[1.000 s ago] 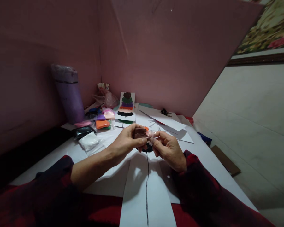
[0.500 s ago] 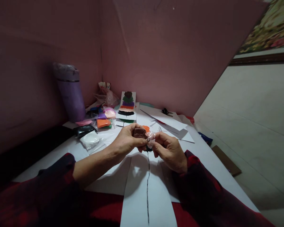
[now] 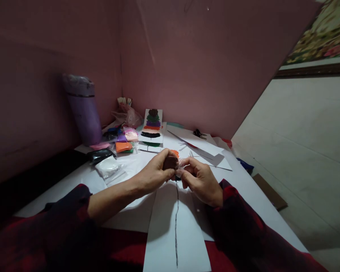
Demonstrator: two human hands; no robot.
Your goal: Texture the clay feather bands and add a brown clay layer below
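If the brown lump [image 3: 170, 163], clasped in the fingers of the left hand [image 3: 154, 172], slips under a hard tug on the clear plastic [image 3: 180, 165] the right hand [image 3: 204, 180] pinches beside it, it could smear the paper [image 3: 188, 236] below them. It looks dark and rounded, partly covered.

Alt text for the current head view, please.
A person's left hand holds a dark brown lump while the right hand pinches crinkled clear plastic beside it, above a white paper strip bearing a black line. Behind are a white card with stacked coloured bands, multicoloured plastic packets and a tall purple bottle.
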